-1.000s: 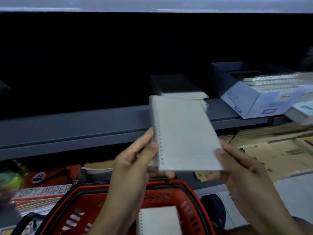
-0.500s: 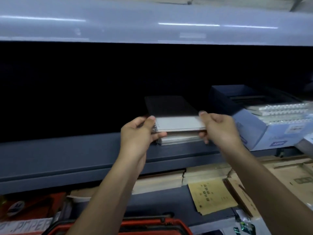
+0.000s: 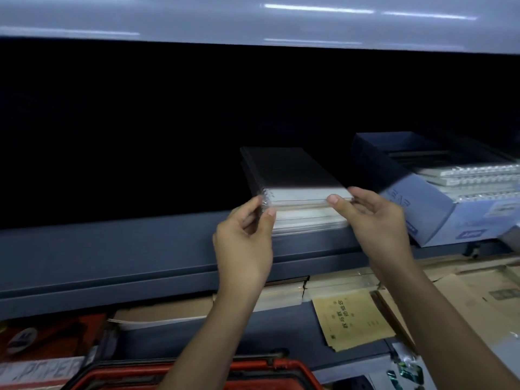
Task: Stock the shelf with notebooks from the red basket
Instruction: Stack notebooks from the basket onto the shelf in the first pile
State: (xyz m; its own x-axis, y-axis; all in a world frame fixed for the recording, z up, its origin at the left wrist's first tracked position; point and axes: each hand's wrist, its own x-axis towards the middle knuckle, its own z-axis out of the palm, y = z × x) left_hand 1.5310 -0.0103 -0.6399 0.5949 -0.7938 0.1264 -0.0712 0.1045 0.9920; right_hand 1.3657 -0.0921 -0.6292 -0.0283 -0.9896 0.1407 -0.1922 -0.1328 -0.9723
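A spiral notebook [image 3: 292, 170] lies flat on top of a small stack of notebooks [image 3: 306, 220] on the dark grey shelf [image 3: 140, 243]; its far part is in shadow. My left hand [image 3: 244, 243] pinches its near left corner at the spiral. At the near right corner, my right hand [image 3: 377, 220] holds the notebook between thumb and fingers. Only the rim of the red basket [image 3: 281, 364] shows at the bottom edge, below my forearms; its contents are hidden.
A blue-and-white box [image 3: 430, 204] of spiral-bound pads stands on the shelf just right of the stack. The shelf's left part is dark. Below lie brown envelopes [image 3: 351, 319], flat cardboard [image 3: 478, 291] and copy-paper packs [image 3: 36, 370].
Both hands lifted the notebook from above the basket up to the shelf and laid it on the stack. My view has tilted upward, so the basket has dropped to the bottom edge.
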